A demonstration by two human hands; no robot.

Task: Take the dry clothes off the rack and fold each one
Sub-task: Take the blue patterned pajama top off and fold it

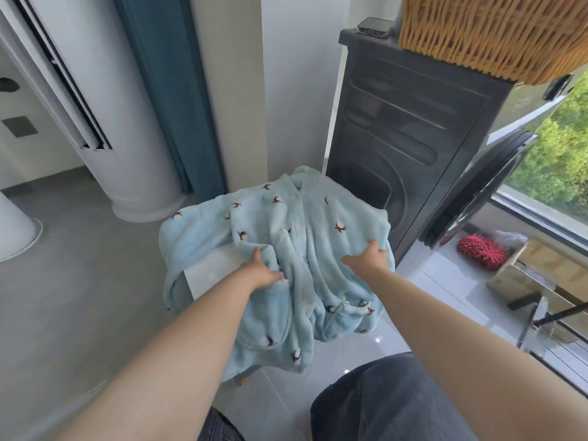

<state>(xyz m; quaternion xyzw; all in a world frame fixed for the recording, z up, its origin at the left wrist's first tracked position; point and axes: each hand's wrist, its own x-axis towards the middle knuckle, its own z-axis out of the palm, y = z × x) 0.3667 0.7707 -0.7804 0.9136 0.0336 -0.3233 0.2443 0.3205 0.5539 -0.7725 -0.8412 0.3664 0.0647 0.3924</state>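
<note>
You hold the light blue fleece garment with small dark prints [305, 224], draped on a white flat support [210, 272], your left hand [262, 270] clenching its middle folds, your right hand [370, 256] grasping its right edge, its long axis running away from both grips, collar farthest.

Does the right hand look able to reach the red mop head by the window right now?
Probably not yet: the right hand is gripping the blue garment. Nothing seems to stand between it and the red mop head, so letting go should free it.
</note>
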